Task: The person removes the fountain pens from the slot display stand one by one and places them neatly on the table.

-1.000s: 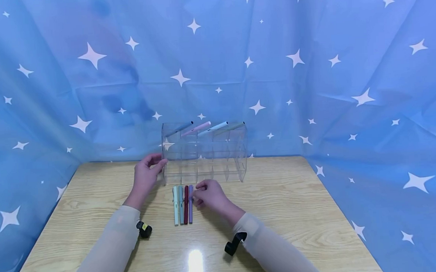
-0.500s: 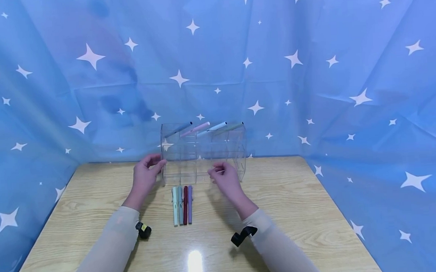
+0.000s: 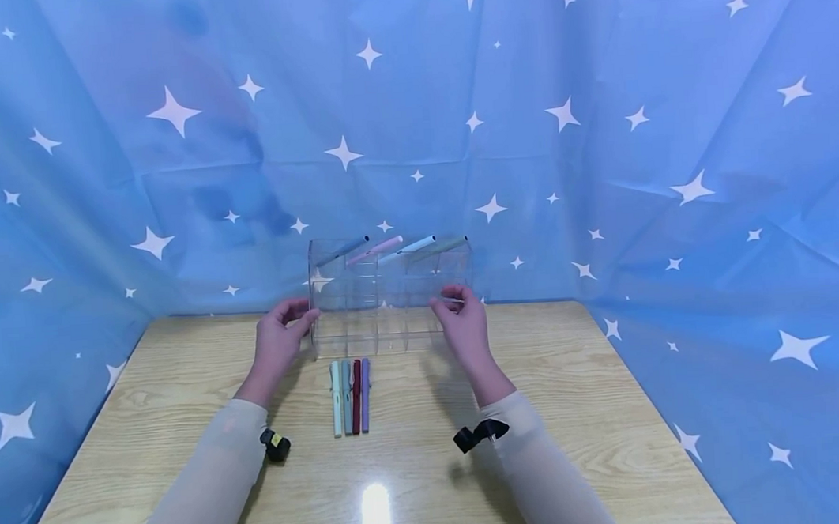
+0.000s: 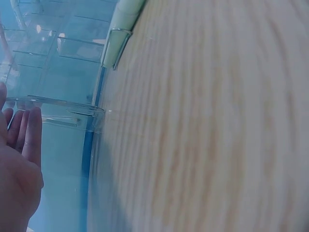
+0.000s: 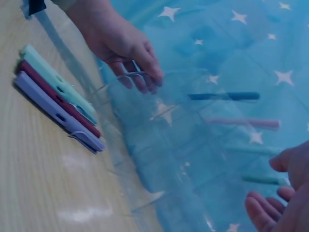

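A clear plastic pen organizer (image 3: pixel 362 320) with several compartments stands at the back of the table. My left hand (image 3: pixel 276 341) grips its left side wall, thumb in front and fingers behind. Near the right side, my right hand (image 3: pixel 467 327) is raised with loosely bent fingers; its thumb and fingers are apart in the right wrist view, with nothing between them. Along the top row lean a dark blue pen (image 3: pixel 344 251), a pink pen (image 3: pixel 376 250), a light blue pen (image 3: pixel 410 248) and a green pen (image 3: pixel 447 246).
In front of the organizer, a mint pen (image 3: pixel 337 399), a teal pen (image 3: pixel 347 399), a dark red pen (image 3: pixel 357 398) and a purple pen (image 3: pixel 366 398) lie side by side on the wooden table (image 3: pixel 577 412). A blue star-patterned curtain (image 3: pixel 412 120) hangs behind.
My right hand has moved from beside the purple pen, up and right, to the organizer's right side. The left hand keeps its grip, and the pens lie as before.
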`<state>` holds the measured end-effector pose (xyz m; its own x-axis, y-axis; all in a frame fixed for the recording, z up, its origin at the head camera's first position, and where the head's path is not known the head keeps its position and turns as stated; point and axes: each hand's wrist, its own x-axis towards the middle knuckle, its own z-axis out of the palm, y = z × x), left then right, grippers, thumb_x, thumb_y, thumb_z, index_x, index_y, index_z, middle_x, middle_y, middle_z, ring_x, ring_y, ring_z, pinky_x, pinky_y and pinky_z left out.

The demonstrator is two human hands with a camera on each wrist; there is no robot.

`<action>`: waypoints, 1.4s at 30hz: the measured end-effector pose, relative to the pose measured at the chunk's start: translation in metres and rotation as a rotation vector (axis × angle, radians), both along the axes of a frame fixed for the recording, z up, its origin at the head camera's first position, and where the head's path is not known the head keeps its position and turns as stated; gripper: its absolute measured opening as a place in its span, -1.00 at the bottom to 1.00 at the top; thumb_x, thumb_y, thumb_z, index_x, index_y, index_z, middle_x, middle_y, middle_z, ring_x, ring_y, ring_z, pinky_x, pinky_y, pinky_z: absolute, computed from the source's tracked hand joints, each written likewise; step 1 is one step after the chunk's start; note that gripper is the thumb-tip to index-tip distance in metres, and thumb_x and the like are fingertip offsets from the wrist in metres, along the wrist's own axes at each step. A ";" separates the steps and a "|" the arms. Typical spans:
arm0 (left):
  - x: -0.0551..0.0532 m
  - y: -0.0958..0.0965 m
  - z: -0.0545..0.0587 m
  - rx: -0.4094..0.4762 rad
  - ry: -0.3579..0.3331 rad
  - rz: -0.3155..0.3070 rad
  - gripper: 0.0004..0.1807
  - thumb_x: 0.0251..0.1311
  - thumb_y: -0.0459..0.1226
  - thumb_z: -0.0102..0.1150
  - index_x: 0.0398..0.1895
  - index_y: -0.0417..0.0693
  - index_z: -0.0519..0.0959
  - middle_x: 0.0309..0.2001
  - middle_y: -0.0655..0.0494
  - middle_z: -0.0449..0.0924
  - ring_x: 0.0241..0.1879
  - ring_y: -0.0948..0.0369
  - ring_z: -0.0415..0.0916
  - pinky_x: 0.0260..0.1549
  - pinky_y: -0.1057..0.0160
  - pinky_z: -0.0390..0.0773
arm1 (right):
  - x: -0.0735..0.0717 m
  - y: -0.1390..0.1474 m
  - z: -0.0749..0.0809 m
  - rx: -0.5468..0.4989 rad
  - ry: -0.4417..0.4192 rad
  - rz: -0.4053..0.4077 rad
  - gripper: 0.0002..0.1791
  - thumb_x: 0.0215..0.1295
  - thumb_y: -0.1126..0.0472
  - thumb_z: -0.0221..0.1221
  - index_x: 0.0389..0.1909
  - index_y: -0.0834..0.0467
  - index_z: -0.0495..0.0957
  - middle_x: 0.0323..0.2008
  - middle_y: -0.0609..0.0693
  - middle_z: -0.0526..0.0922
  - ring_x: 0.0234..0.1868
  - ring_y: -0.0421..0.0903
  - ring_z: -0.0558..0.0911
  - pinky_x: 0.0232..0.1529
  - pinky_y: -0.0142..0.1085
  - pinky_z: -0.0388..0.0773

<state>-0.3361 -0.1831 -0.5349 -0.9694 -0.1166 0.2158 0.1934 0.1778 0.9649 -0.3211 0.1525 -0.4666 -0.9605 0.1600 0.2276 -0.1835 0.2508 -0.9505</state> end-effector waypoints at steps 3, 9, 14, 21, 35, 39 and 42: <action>0.000 0.001 0.001 0.000 -0.003 -0.001 -0.49 0.52 -0.13 0.45 0.35 -0.27 0.63 0.14 -0.16 0.73 -0.01 0.22 0.70 -0.03 0.40 0.79 | -0.001 0.004 0.005 -0.010 0.001 -0.015 -0.61 0.54 0.17 0.39 0.23 0.24 0.57 0.23 0.10 0.64 0.19 0.07 0.66 0.11 -0.10 0.71; 0.002 0.001 0.000 0.000 -0.006 0.006 -0.50 0.50 -0.11 0.46 0.32 -0.22 0.66 0.13 -0.15 0.73 -0.02 0.21 0.71 -0.05 0.39 0.79 | -0.009 0.009 0.015 -0.071 0.054 -0.055 -0.51 0.51 0.22 0.39 0.33 0.29 0.49 0.22 0.12 0.62 0.20 0.06 0.64 0.14 -0.12 0.72; 0.002 0.001 0.000 -0.005 0.003 0.010 -0.49 0.51 -0.11 0.46 0.33 -0.26 0.64 0.14 -0.17 0.73 -0.02 0.22 0.70 -0.06 0.40 0.79 | -0.021 0.013 0.021 -0.130 0.102 -0.085 -0.50 0.49 0.28 0.39 0.33 0.28 0.45 0.21 0.11 0.58 0.18 0.03 0.65 0.11 -0.19 0.73; 0.002 0.001 0.000 -0.011 0.005 0.006 -0.48 0.52 -0.11 0.45 0.34 -0.26 0.64 0.15 -0.17 0.72 0.00 0.23 0.69 -0.05 0.40 0.79 | -0.031 0.014 0.027 -0.120 0.142 -0.118 -0.46 0.49 0.26 0.40 0.37 0.28 0.45 0.25 0.15 0.56 0.21 0.05 0.66 0.21 -0.10 0.74; 0.002 0.001 -0.002 0.003 0.002 0.004 -0.52 0.53 -0.15 0.44 0.34 -0.24 0.64 0.15 -0.17 0.73 0.01 0.23 0.69 -0.04 0.37 0.80 | -0.050 0.004 0.041 -0.148 0.148 -0.151 -0.31 0.49 0.27 0.43 0.54 0.29 0.40 0.43 0.19 0.54 0.46 0.12 0.52 0.42 -0.11 0.61; 0.002 0.001 -0.002 0.000 0.000 0.002 -0.50 0.53 -0.15 0.44 0.36 -0.25 0.64 0.15 -0.17 0.72 0.01 0.23 0.69 -0.03 0.35 0.81 | -0.053 0.001 0.042 -0.143 0.164 -0.176 -0.31 0.48 0.28 0.43 0.52 0.31 0.41 0.40 0.19 0.56 0.46 0.20 0.51 0.38 -0.12 0.64; 0.002 0.001 -0.001 0.005 -0.009 0.002 -0.51 0.52 -0.13 0.44 0.35 -0.22 0.64 0.15 -0.17 0.72 0.01 0.22 0.69 -0.03 0.35 0.80 | -0.055 -0.001 0.043 -0.137 0.178 -0.182 -0.33 0.49 0.29 0.42 0.52 0.31 0.43 0.38 0.19 0.57 0.46 0.22 0.51 0.36 -0.10 0.65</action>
